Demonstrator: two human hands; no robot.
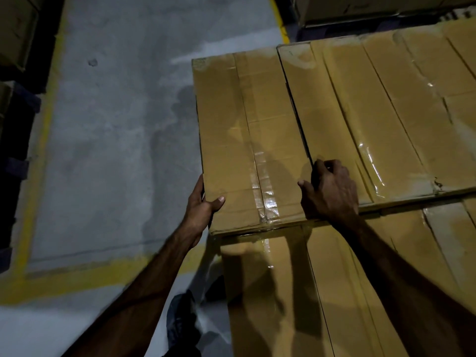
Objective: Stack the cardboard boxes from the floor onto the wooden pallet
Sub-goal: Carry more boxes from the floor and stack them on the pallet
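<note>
A long taped cardboard box [247, 140] lies at the left end of the top layer of a stack of similar boxes. My left hand [203, 204] grips its near left corner, thumb on top and fingers down the side. My right hand [329, 189] grips its right edge, fingers tucked into the gap between it and the neighbouring box [360, 119]. A lower layer of boxes [296, 292] shows in front, under my forearms. The wooden pallet is hidden beneath the stack.
Grey concrete floor [116, 150] with yellow painted lines [77, 276] lies to the left. Dark stacks of boxes [15, 29] stand along the far left. Another box stack [360, 9] sits at the top right. My shoe [180, 320] shows at the bottom.
</note>
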